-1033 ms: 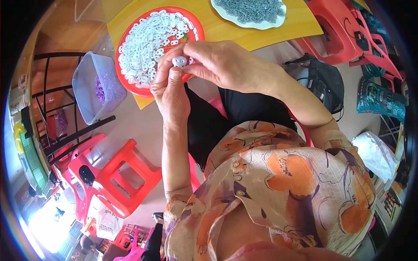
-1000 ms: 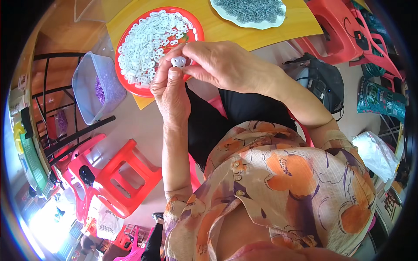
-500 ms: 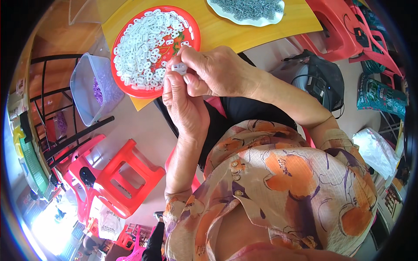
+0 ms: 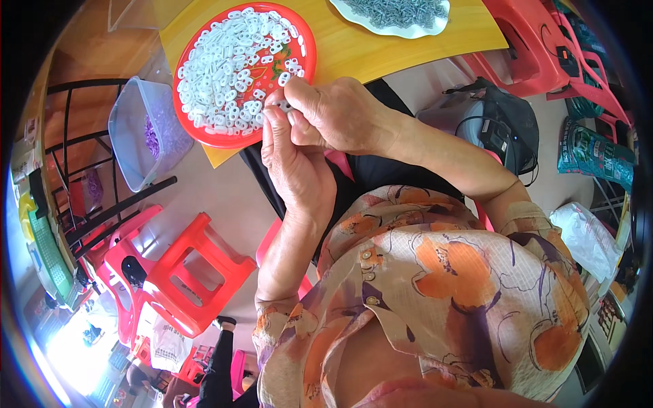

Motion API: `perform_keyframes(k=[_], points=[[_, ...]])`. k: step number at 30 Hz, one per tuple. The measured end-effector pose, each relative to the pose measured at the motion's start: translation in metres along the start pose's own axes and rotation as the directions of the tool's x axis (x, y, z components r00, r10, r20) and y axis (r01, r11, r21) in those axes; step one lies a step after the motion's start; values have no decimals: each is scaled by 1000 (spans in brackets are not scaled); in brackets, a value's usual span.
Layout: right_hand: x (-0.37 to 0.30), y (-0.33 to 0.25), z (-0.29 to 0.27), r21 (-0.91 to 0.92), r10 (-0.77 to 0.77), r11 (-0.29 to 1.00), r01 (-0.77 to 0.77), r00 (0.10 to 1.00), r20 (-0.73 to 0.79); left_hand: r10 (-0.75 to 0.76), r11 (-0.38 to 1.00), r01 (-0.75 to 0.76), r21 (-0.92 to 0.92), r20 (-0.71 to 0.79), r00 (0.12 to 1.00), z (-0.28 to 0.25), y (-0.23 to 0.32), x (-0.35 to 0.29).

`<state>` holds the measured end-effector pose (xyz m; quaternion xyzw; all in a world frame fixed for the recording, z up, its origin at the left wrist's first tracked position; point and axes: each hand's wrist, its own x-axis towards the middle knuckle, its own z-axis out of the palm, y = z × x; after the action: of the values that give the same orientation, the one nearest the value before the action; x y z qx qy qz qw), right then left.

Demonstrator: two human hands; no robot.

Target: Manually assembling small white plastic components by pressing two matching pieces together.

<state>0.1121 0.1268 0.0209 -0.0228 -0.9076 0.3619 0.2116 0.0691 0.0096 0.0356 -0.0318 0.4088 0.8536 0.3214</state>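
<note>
Just off the near right rim of a red round tray (image 4: 314, 51), my two hands meet fingertip to fingertip. Pinched between them is a small white oval plastic piece (image 4: 283, 106), mostly covered by the fingers. My left hand (image 4: 294, 163) holds it from below with thumb and fingers closed. My right hand (image 4: 343, 115) comes in from the right, curled, thumb and forefinger pressed on the same piece. Many similar white pieces with holes (image 4: 224, 75) lie heaped on the tray, whose printed pattern shows in the middle.
The tray sits on a yellow table (image 4: 381, 58) beside a white scalloped plate (image 4: 435, 28) of grey screw-like parts. At left stand a clear bin (image 4: 129, 129) with purple pieces and a red stool (image 4: 197, 275). A black bag (image 4: 507, 126) lies right.
My fingers have closed further over the white piece, so less of it shows. The view has shifted slightly. At the lower left, another person's dark-clad leg shows more.
</note>
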Motion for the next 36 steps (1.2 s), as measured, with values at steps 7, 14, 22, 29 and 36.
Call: perform_keyframes(k=[7,14,22,29,36], points=[[3,-2,-6,232,43,972,-37,999,-20,70,996,-65,-61,89,994,-5,2,15],[12,-9,-4,407,64,913,-25,995,-83,185,976,-203,74,202,962,-17,2,25],[12,-18,-18,723,396,567,-394,900,181,176,928,-275,251,354,918,-35,-3,41],[36,3,-58,552,448,711,-436,885,123,262,931,-330,156,343,902,-25,5,44],[150,140,-233,921,145,185,-344,936,321,120,874,-298,385,423,898,-23,-19,54]])
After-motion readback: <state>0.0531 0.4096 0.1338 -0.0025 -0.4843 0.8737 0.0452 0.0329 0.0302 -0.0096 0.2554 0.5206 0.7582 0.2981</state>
